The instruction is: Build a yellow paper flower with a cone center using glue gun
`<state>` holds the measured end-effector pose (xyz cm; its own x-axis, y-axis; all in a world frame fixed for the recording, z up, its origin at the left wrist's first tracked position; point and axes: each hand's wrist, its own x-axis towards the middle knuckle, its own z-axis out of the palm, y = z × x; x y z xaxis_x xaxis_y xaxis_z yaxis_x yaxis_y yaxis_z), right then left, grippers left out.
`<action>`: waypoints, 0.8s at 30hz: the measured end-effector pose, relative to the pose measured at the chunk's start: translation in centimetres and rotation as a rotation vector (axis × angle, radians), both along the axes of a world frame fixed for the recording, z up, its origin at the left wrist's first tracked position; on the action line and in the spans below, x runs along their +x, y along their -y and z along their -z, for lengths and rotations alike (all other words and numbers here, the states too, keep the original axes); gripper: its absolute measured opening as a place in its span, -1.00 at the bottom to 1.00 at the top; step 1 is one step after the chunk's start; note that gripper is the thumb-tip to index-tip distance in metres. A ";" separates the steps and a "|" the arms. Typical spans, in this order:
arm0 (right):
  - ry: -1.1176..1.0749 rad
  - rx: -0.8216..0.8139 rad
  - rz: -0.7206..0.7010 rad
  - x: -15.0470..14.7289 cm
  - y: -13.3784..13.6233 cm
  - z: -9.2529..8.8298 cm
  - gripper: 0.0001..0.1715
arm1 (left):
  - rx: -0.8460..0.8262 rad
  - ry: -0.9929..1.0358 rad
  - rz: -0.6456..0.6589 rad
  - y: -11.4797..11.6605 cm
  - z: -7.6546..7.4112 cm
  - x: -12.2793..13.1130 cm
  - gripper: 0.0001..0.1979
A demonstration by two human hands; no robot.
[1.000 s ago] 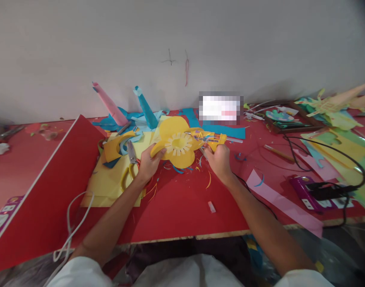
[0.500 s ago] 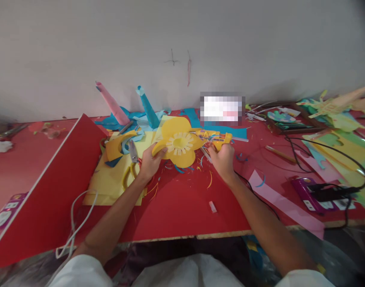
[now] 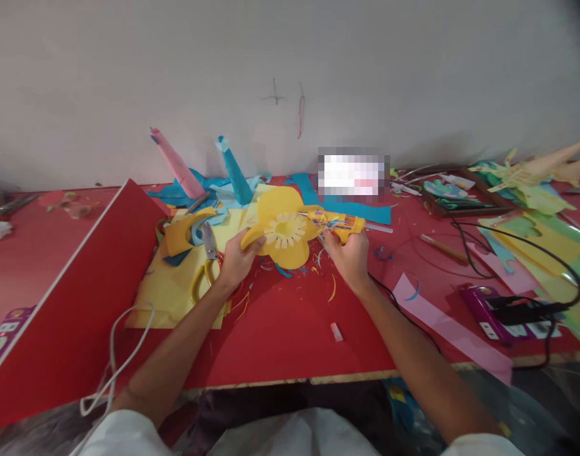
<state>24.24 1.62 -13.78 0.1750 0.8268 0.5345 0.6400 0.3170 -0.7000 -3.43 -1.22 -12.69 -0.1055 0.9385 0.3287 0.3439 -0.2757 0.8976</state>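
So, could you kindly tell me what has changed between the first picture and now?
Very little: the right hand and the yellow glue gun in it have shifted slightly rightward relative to the yellow paper flower. Nothing was taken hold of or let go. The left hand still holds the flower by a petal; the scissors and the paper cones stay put.

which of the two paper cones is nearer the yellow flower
The blue cone; the pink cone is farther left, away from the yellow flower.

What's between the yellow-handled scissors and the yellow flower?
The left hand, gripping the yellow flower by its edge, as the head view shows.
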 end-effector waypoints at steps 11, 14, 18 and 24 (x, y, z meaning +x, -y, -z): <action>-0.262 -0.176 -0.080 -0.4 0.2 0.1 -0.62 | -0.014 0.005 0.009 0.0 -0.2 0.0 -0.62; -0.267 -0.163 -0.044 -0.5 0.2 0.1 -0.57 | -0.010 0.018 0.020 0.1 -0.3 0.0 -0.62; -0.325 -0.102 -0.010 -0.6 0.4 -0.5 -0.58 | 0.003 -0.045 0.075 0.6 -0.3 0.2 -0.63; -0.458 -0.006 0.003 -0.6 0.7 -1.7 -0.66 | 0.093 -0.054 0.146 0.6 -1.6 0.2 -0.51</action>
